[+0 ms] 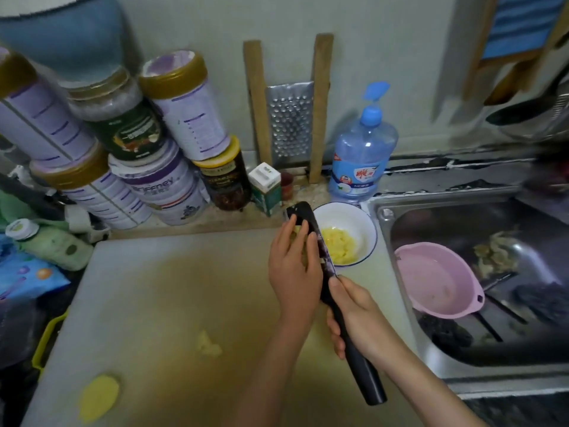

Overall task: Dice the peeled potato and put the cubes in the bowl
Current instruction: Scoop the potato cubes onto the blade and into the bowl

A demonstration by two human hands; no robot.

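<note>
Matt black knife (366, 380); glossy white bowl (371, 229); dull, stained, plastic-looking cutting board (154, 288); shiny steel sink (381, 217); smooth pink plastic basin (431, 282); rough metal grater (291, 124) between bare wooden slats (257, 103).

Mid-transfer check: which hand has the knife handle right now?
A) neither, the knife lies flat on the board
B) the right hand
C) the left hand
B: the right hand grips the black handle of the knife, while the left hand presses potato pieces against the blade beside the bowl.

Dim, soft overall blur (wide-angle bending at edges), faint sink (462, 369) glare.
</note>
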